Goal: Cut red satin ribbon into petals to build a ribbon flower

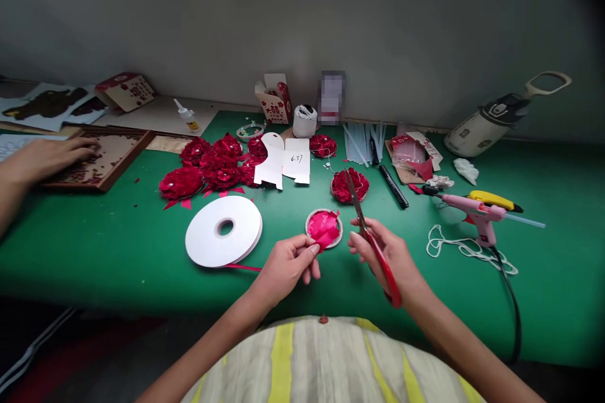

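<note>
Green felt covers the bench; left hand [288, 264] pinches a red ribbon piece [326, 236] just above a half-covered disc [324, 227]; right hand [385, 249] grips red scissors [373, 245], blades closed; fingertips so close risk a nick.

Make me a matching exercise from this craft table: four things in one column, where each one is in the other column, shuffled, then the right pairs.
Things
1. red-handled metal scissors
2. pink plastic hot glue gun
3. large flat white ribbon spool
4. small folded piece of pink-red ribbon

Places
A. pinched in the left hand, over a small round disc
B. lying on the green table, left of both of the wearer's hands
C. held in the right hand, blades pointing away
D. lying on the table to the right, cord trailing off

Pairs: 1-C, 2-D, 3-B, 4-A
</note>
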